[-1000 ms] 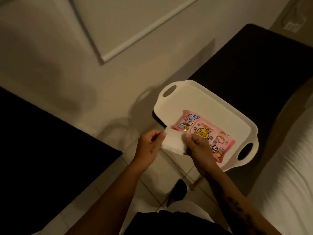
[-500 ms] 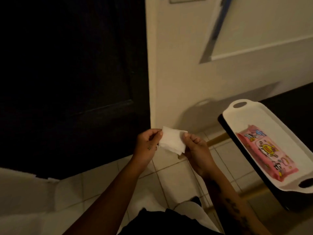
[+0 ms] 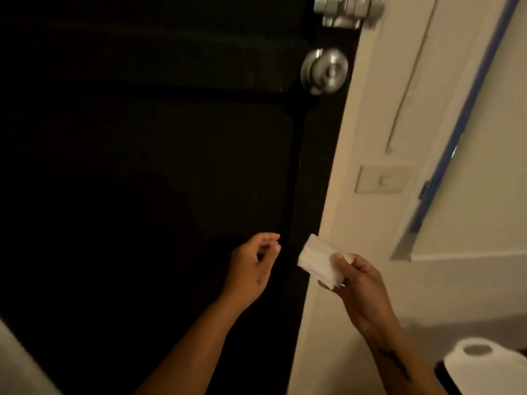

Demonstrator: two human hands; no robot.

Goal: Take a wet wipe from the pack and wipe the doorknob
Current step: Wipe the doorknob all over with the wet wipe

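A round silver doorknob (image 3: 325, 71) sits on the right edge of a dark door (image 3: 142, 166), well above both hands. My right hand (image 3: 359, 289) holds a folded white wet wipe (image 3: 319, 262) between thumb and fingers, low and right of the door's edge. My left hand (image 3: 252, 265) hangs in front of the door, empty, fingers loosely curled and apart from the wipe. The pack is out of view.
A silver deadbolt (image 3: 346, 10) is mounted above the knob. The cream wall (image 3: 370, 138) to the right carries a light switch (image 3: 383, 179). A corner of the white tray (image 3: 484, 363) shows at the bottom right.
The view has swung up from the tray to the door and knob. My left hand let go of the wipe; only my right hand holds it now.
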